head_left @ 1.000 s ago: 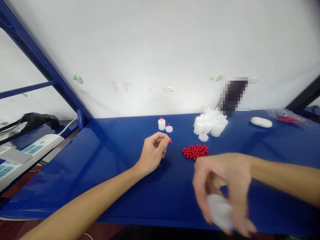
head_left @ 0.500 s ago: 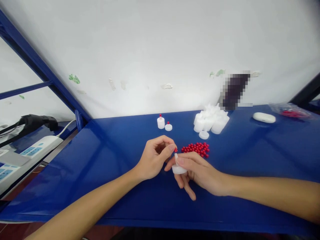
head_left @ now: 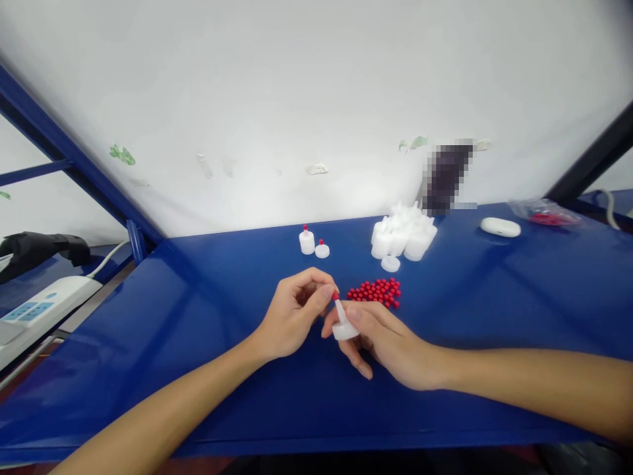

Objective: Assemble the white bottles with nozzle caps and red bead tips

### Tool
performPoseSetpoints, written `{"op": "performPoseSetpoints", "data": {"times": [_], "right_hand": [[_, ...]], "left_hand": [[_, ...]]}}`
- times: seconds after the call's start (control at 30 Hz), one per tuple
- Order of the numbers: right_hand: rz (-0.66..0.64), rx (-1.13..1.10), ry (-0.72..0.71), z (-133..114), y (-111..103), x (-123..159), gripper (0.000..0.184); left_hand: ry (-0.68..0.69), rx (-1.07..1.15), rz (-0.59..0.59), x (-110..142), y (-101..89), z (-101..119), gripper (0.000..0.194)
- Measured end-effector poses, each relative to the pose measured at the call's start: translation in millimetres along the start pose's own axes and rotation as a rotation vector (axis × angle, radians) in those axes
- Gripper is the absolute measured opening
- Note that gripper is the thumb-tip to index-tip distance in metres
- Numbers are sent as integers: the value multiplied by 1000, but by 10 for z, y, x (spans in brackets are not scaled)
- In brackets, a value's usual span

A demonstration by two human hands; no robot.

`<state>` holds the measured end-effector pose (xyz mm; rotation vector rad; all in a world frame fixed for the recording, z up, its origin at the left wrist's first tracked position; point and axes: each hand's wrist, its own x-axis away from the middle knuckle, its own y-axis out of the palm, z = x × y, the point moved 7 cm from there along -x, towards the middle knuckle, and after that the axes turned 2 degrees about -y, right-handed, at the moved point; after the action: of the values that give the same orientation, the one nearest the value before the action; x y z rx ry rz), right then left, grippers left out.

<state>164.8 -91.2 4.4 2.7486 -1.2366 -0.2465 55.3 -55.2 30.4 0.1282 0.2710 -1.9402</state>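
head view: left hand (head_left: 297, 313), grip narrow on small red plastic cap (head_left: 335, 296) at tip of white conical nozzle lid (head_left: 345, 328); right hand's (head_left: 395, 340) grip holds lid.

The flat, glossy blue table (head_left: 222, 396) is viewed closely from above by 1 head-worn camera, aimed forward and down towards the plain white wall (head_left: 297, 79)

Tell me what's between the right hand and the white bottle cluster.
Small red caps lie between the right hand and the white bottle cluster, with a round white lid beyond them, near the cluster; the head view shows this.
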Motion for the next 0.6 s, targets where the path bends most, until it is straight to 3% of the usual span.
{"op": "performPoseSetpoints", "data": {"times": [0.23,0.47,0.6], "right_hand": [[40,-62,24,56,-25,-17,49],[55,-138,56,107,-49,-59,51],[103,-210,66,131,-82,-98,51]], "left_hand": [[-18,-41,25,-10,-16,-18,30],[-64,-10,-83,-25,45,-51,32],[38,-169,-164,13,56,-4,31]]}}
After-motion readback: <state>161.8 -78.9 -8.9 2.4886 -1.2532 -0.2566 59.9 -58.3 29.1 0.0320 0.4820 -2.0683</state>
